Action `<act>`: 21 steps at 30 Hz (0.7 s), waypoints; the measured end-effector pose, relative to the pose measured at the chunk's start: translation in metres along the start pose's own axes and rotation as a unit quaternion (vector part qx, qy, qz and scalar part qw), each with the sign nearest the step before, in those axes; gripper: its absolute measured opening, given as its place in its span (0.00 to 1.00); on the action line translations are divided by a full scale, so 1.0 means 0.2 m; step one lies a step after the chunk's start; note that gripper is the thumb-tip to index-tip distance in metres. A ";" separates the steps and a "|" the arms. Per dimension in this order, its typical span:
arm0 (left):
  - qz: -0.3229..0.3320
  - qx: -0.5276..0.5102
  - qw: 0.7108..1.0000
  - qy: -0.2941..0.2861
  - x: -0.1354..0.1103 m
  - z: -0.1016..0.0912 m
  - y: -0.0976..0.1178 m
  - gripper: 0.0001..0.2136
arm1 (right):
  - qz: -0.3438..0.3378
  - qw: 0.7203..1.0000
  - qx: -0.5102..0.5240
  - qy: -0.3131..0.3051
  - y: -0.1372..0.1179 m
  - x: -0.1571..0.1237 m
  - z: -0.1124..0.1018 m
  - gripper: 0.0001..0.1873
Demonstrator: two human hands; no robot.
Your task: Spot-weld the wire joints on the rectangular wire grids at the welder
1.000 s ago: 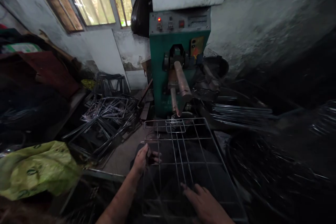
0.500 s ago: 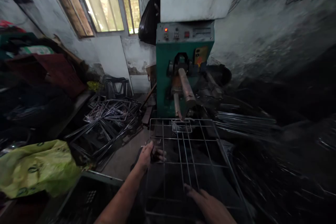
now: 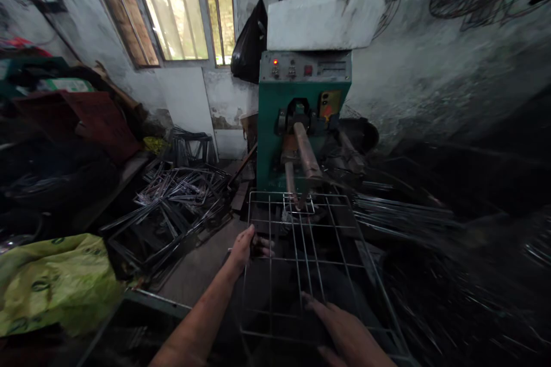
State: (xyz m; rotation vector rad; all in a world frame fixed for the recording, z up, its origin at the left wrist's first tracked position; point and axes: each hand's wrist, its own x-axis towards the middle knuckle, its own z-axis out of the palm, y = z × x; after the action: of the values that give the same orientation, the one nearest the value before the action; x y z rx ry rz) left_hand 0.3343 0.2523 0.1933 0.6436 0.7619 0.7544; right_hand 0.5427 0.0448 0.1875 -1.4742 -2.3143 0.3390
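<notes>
A large wire rack (image 3: 327,262) of thin metal rods stretches out ahead of me. My left hand (image 3: 245,249) is closed around its left side rod, with fingers reaching beneath the wires. Lower down, my right hand (image 3: 342,321) grips the middle rods with its fingertips; part of that hand is in shadow. At the far end, a small rectangular wire loop (image 3: 313,206) lies across the rack's middle rods. That end is at the lower copper-coloured arm (image 3: 290,180) of a green spot welder (image 3: 269,126), below its thicker upper arm (image 3: 306,152).
Bent wire frames (image 3: 181,189) lie heaped on the floor at left. A yellow-green sack (image 3: 55,284) and a dark crate (image 3: 159,302) are nearer on that side. Bundled metal rods (image 3: 400,209) lie right of the welder. A white foam block (image 3: 322,17) rests on top of it.
The view has tilted up slightly, so the welder sits lower in the picture. The rack's far end has shifted slightly nearer the welder. Both hands keep their hold.
</notes>
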 end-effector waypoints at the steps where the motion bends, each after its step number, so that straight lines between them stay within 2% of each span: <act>1: 0.007 0.010 1.000 0.004 0.01 0.00 0.00 0.25 | 0.003 1.000 0.006 -0.010 0.01 0.00 0.00 0.63; 7: 0.020 0.032 0.999 0.019 0.06 -0.01 -0.01 0.26 | 0.046 0.997 0.010 -0.062 0.06 0.01 0.00 0.63; 17: 0.020 0.007 1.000 0.005 0.09 -0.01 -0.03 0.26 | 0.047 0.996 0.040 -0.062 0.08 0.02 -0.01 0.60; 21: 0.008 0.009 1.000 0.007 0.10 -0.02 -0.03 0.27 | 0.089 0.990 0.059 -0.096 0.06 0.02 -0.03 0.53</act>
State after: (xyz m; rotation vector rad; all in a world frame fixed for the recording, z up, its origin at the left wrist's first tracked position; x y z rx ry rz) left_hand 0.3429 0.2658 0.1783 0.6613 0.7780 0.7696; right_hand 0.5528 0.0543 0.1884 -1.6555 -2.2648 0.6818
